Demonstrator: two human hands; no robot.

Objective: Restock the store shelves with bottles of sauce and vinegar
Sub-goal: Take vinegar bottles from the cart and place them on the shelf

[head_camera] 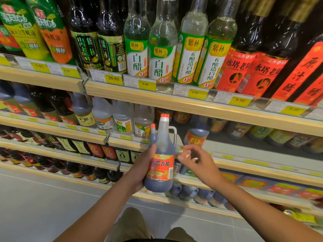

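My left hand (141, 169) grips a dark vinegar jug (161, 159) around its lower body. The jug has an orange cap, a clear side handle and a red-and-gold label, and it stands upright in front of the shelves. My right hand (196, 160) hovers just right of the jug with loosely curled fingers and holds nothing. Behind the jug, on the second shelf (244, 147), one similar dark jug (197, 133) stands in a mostly bare stretch.
The top shelf carries white vinegar bottles (162, 55), dark bottles and red-labelled bottles (244, 70) behind yellow price tags. Clear jugs (122, 117) stand left on the second shelf. Lower shelves hold many dark bottles. Grey floor tiles (43, 203) lie at the lower left.
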